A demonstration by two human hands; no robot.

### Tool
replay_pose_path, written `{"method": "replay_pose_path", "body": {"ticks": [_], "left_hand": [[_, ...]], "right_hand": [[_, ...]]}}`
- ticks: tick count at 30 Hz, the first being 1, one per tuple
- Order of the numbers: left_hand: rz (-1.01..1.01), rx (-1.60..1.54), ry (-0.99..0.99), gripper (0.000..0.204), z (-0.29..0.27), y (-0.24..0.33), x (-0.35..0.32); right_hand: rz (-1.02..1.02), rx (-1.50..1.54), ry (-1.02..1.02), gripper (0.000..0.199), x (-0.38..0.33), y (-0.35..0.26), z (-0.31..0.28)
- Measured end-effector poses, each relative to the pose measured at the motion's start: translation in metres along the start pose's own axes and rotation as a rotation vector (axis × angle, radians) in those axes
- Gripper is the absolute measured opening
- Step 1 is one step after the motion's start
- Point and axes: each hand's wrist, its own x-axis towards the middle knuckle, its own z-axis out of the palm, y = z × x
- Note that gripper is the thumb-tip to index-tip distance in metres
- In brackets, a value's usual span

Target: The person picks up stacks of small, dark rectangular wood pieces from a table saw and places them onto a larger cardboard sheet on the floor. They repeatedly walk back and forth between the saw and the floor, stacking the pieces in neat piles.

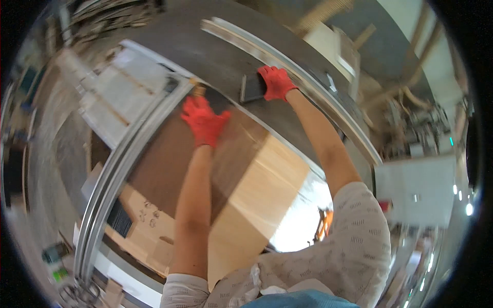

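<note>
Both my hands wear red gloves. My left hand [204,121] lies flat, fingers spread, on a wooden board [246,190] that runs from brown at the far end to pale near me. My right hand [276,82] presses on a small dark rectangular block [251,90] that rests on a large dark grey panel [205,56] beyond the board. A small tan object [198,91] sits just past my left fingertips. The picture is blurred by motion.
A long metal rail [115,169] runs along the board's left side, and another metal rail [308,87] curves along the right of the dark panel. A white panel [120,97] lies at the left. Wooden pieces and clutter stand at the far right.
</note>
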Motion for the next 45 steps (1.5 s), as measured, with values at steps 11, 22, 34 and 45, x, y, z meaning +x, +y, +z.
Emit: {"method": "replay_pose_path", "body": {"ticks": [11, 22, 34, 45], "left_hand": [[0.09, 0.059, 0.118, 0.082, 0.014, -0.005, -0.004], [0.111, 0.099, 0.117, 0.082, 0.017, -0.017, -0.002], [0.208, -0.3, 0.205, 0.061, -0.032, -0.073, 0.011], [-0.206, 0.413, 0.136, 0.051, -0.187, -0.254, -0.026]], "right_hand": [[0.831, 0.066, -0.354, 0.099, -0.33, 0.136, 0.012], [0.803, 0.187, -0.426, 0.108, -0.339, 0.155, 0.035], [0.237, 0.265, 0.325, 0.085, -0.26, -0.01, -0.009], [0.021, 0.546, 0.014, 0.086, -0.105, -0.26, -0.034]]}}
